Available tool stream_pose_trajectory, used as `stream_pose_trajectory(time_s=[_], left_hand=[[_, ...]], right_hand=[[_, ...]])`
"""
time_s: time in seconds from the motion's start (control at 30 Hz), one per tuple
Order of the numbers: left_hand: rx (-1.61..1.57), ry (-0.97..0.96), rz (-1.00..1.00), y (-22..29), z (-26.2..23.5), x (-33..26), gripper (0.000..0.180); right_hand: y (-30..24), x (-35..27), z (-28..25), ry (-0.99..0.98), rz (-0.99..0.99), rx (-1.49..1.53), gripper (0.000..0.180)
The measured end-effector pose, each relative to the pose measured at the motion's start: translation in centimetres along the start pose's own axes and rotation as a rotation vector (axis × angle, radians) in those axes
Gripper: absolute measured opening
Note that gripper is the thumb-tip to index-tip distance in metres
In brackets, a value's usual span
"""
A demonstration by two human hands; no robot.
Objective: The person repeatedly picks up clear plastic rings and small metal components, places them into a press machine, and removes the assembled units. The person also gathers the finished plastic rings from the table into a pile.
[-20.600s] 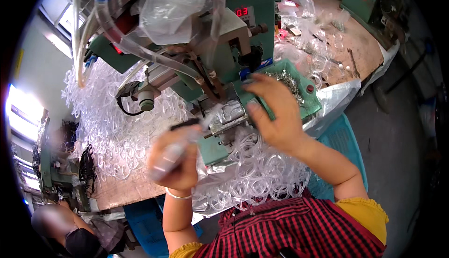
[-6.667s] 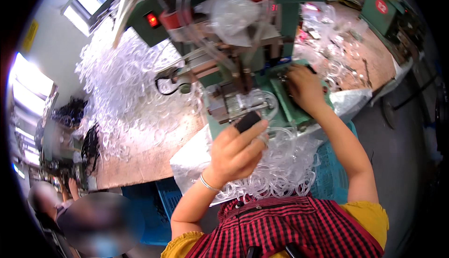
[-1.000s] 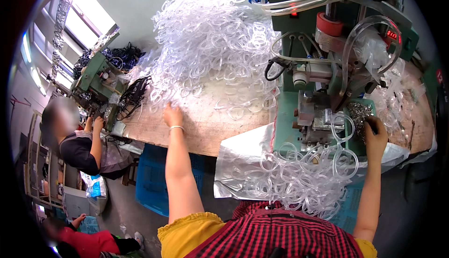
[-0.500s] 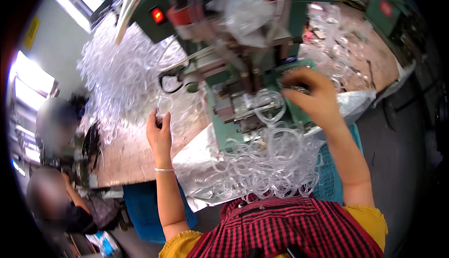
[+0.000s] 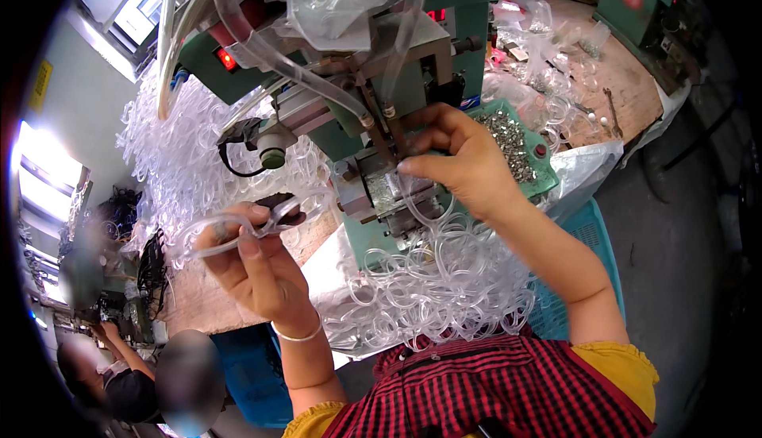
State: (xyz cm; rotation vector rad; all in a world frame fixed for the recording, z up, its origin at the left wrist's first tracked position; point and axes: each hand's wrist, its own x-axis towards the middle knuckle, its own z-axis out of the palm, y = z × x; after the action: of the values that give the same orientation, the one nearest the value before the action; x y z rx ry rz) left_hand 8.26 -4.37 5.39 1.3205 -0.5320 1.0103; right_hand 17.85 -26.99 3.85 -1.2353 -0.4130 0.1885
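Since the earlier frame from my head camera, my right grip [image 5: 472, 164] has gone from above the green tray [image 5: 548, 173] to the machine [image 5: 417, 38], and my left grip [image 5: 266, 275] has come up nearer to me. My left grip now pinches a clear loop [image 5: 210, 224] between thumb and fingers, held above the counter [image 5: 194, 307]. My right grip bends its fingers in beside the machine's rods [image 5: 379, 142]; I can't tell whether they grasp anything. Metal bits [image 5: 512, 140] lie in the tray, and a heap of loops [image 5: 444, 287] lies in front of the machine.

Clear looped piece [image 5: 214, 222] in left hand [image 5: 266, 275], similar loop [image 5: 419, 216] beneath right hand [image 5: 470, 169]
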Motion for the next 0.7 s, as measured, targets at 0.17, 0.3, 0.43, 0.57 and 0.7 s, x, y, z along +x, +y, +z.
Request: stream_pose_trajectory(time_s=[0.17, 0.3, 0.43, 0.57, 0.7], left_hand=[[0.206, 0.037, 0.042, -0.7, 3.0, 2.7, 0.019], [0.416, -0.321, 0.191, -0.1, 4.0, -0.5, 0.009], [0.610, -0.736, 0.461, -0.6, 5.3, -1.5, 0.021], [0.625, -0.764, 0.606, -2.0, 6.5, -2.3, 0.027], [0.642, -0.755, 0.596, -2.2, 6.4, -2.5, 0.027]], right_hand=[[-0.1, -1.3, 1.7, 0.071, -0.071, 0.089, 0.048], [-1.0, -3.0, 0.2, 0.061, -0.198, -0.299, 0.037], [2.8, -1.7, -6.6, 0.239, -0.181, -1.181, 0.024], [6.9, -3.0, -11.0, 0.435, -0.271, -1.474, 0.022], [6.7, -1.4, -10.5, 0.436, -0.348, -1.368, 0.012]])
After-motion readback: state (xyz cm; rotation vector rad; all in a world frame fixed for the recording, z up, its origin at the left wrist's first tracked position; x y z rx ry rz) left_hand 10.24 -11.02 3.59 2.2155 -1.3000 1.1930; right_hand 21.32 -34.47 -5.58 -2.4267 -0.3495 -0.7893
